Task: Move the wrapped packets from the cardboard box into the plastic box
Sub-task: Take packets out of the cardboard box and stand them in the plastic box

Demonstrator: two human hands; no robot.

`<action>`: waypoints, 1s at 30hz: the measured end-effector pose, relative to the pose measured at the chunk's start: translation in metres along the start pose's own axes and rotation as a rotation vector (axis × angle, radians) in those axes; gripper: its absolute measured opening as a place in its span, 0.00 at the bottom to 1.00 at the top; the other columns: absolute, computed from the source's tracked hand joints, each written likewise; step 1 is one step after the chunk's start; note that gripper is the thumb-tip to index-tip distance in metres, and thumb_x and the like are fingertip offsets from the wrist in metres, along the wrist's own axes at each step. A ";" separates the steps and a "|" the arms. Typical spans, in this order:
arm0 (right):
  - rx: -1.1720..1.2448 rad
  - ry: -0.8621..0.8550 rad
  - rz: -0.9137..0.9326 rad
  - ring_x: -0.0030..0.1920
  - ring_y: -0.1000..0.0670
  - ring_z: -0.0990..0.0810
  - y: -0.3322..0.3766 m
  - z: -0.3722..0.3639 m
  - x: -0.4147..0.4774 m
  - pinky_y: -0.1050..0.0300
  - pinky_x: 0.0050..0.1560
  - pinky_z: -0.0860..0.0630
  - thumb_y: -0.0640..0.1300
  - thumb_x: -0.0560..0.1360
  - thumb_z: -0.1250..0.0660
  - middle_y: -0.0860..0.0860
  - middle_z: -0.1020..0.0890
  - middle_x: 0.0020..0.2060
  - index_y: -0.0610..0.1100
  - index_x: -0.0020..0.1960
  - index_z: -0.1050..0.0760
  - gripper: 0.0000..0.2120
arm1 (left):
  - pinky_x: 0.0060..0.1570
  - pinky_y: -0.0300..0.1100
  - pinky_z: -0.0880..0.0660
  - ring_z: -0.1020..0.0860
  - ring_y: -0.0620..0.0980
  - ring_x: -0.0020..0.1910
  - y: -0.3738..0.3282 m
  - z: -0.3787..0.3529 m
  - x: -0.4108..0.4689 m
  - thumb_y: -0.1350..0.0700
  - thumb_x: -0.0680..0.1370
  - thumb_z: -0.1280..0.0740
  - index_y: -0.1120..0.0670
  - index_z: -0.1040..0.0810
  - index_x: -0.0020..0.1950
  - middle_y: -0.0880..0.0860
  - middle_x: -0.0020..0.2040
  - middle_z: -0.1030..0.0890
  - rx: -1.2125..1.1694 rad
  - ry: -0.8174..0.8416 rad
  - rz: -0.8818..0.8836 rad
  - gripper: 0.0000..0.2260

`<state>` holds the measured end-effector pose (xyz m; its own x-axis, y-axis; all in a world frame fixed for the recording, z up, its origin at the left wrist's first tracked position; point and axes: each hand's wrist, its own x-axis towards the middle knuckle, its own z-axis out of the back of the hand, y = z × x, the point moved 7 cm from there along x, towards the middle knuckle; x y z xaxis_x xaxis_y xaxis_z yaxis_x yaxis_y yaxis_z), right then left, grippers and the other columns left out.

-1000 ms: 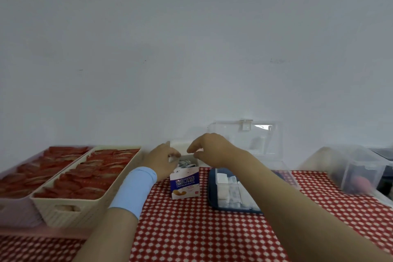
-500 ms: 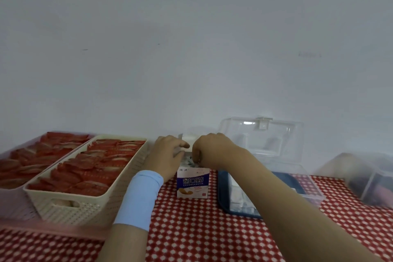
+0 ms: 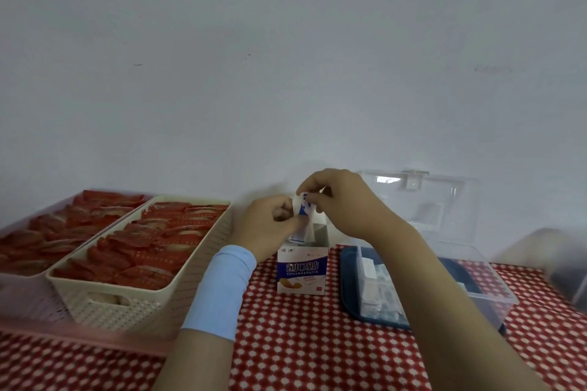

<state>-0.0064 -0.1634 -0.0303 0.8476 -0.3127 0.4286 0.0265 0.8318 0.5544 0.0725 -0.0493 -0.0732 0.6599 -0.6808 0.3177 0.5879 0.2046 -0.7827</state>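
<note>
Red checked cloth (image 3: pixel 317 343) meets a plain wall (image 3: pixel 286 73). Our left hand (image 3: pixel 270 225) and right hand (image 3: pixel 344 203) both pinch wrapped packets (image 3: pixel 303 216) above the cardboard box (image 3: pixel 301 270); open cloth lies near us.

Home-like sorting table: red-and-white checked tablecloth (image 3: pixel 317 346), bare white wall (image 3: pixel 286 73), cream perforated plastic basket (image 3: pixel 133 311), clear hinged-lid plastic box (image 3: pixel 495 292).

- Tablecloth (image 3: pixel 317 343): red with a white check pattern.
- Cardboard box (image 3: pixel 301 270): white and blue.
- Packet (image 3: pixel 303 209): white with blue print.
- Wristband (image 3: pixel 222 292): light blue.
- Basket (image 3: pixel 143 305): cream, holding red wrappers (image 3: pixel 152 247).
- Plastic box (image 3: pixel 495 292): clear, dark blue base.
</note>
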 end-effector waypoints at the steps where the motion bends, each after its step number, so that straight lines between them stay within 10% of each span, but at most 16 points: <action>1: 0.053 -0.030 0.014 0.40 0.59 0.21 0.003 0.001 0.000 0.68 0.43 0.27 0.38 0.79 0.34 0.59 0.19 0.43 0.50 0.53 0.18 0.09 | 0.31 0.25 0.31 0.21 0.42 0.33 0.002 0.002 0.001 0.52 0.77 0.29 0.56 0.18 0.44 0.50 0.39 0.15 -0.038 -0.025 0.003 0.08; 5: 0.261 -0.166 -0.038 0.38 0.58 0.18 -0.003 0.000 -0.002 0.69 0.39 0.26 0.41 0.78 0.31 0.58 0.18 0.45 0.52 0.60 0.22 0.13 | 0.37 0.40 0.23 0.18 0.48 0.36 0.014 0.015 0.005 0.56 0.76 0.27 0.57 0.21 0.40 0.53 0.37 0.15 -0.225 -0.152 0.033 0.08; 15: -0.462 0.245 -0.136 0.46 0.57 0.20 -0.016 -0.043 -0.009 0.59 0.47 0.22 0.47 0.75 0.29 0.60 0.16 0.44 0.58 0.45 0.15 0.06 | 0.55 0.56 0.20 0.17 0.46 0.46 0.044 0.020 0.011 0.42 0.75 0.38 0.42 0.24 0.52 0.43 0.46 0.16 -0.301 -0.149 0.210 0.09; 22: -0.372 0.256 -0.152 0.45 0.55 0.19 -0.022 -0.036 -0.010 0.56 0.47 0.19 0.50 0.73 0.26 0.58 0.16 0.42 0.53 0.45 0.15 0.03 | 0.44 0.40 0.25 0.18 0.34 0.39 0.028 0.019 0.009 0.54 0.84 0.41 0.50 0.29 0.57 0.35 0.38 0.16 -0.358 -0.159 0.118 0.04; 30: 0.013 -0.034 -0.138 0.37 0.54 0.19 -0.018 0.026 -0.017 0.62 0.39 0.24 0.44 0.74 0.26 0.60 0.18 0.35 0.54 0.41 0.17 0.06 | 0.35 0.35 0.25 0.17 0.43 0.37 0.023 0.033 0.011 0.60 0.76 0.29 0.59 0.22 0.44 0.48 0.41 0.14 -0.277 -0.291 0.082 0.04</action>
<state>-0.0352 -0.1850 -0.0295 0.8179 -0.4390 0.3718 0.1342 0.7740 0.6188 0.1092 -0.0293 -0.0705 0.8274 -0.4349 0.3554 0.4058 0.0255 -0.9136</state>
